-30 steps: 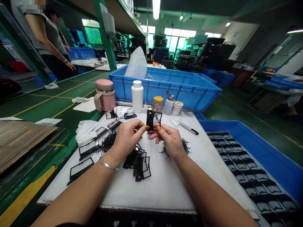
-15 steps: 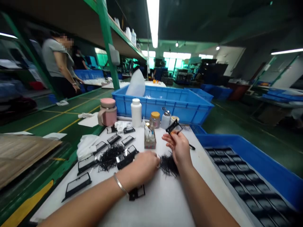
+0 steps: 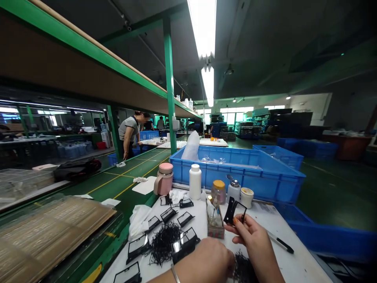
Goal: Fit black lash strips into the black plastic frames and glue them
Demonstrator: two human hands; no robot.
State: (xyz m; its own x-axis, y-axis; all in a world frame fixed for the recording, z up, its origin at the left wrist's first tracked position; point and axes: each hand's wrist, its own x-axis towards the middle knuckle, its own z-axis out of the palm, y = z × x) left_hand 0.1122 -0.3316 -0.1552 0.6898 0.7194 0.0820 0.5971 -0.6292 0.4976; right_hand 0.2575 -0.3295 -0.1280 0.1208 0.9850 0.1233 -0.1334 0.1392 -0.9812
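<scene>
My right hand (image 3: 255, 247) is shut on a black plastic frame with a clear film window (image 3: 235, 211), pinching it upright between finger and thumb. My left hand (image 3: 207, 261) sits curled at the bottom edge of the view, beside a tangle of thin black strips (image 3: 243, 269). Whether it holds anything is hidden. Several similar black frames (image 3: 137, 247) lie on the white work mat (image 3: 282, 220) to its left, around a second black tangle (image 3: 161, 243). A small box of cotton swabs (image 3: 215, 224) stands just left of the held frame.
A large blue crate (image 3: 235, 169) with clear plastic stands behind the mat, with a white bottle (image 3: 194, 181), pink mug (image 3: 164, 179) and small jars before it. A black-tipped pen (image 3: 280, 243) lies right. A co-worker (image 3: 129, 133) stands far off along the bench.
The view has tilted upward, so my hands sit lower in the picture. My left hand has moved right, closer to my right hand. My right hand still holds the frame.
</scene>
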